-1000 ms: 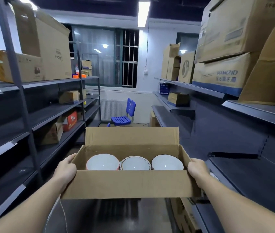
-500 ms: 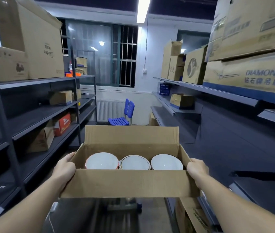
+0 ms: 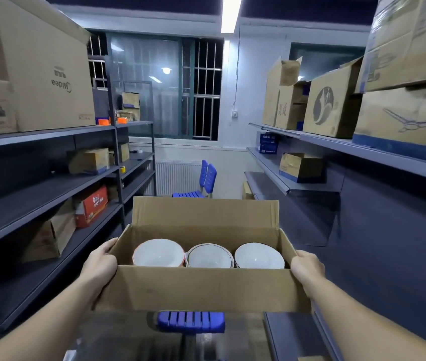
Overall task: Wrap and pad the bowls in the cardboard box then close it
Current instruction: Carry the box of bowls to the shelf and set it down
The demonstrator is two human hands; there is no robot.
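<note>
One wide-angle view from the head, facing forward and slightly down, cardboard box close beneath the lens, shelves on both sides of the box, window far beyond the box

we see only the rims and hollows of the three bowls; the near wall of the cardboard box hides their sides. the fingers of our left hand and right hand are out of sight behind the box's ends. the box covers part of a blue seat below it. both forearms run off the bottom edge.
</note>
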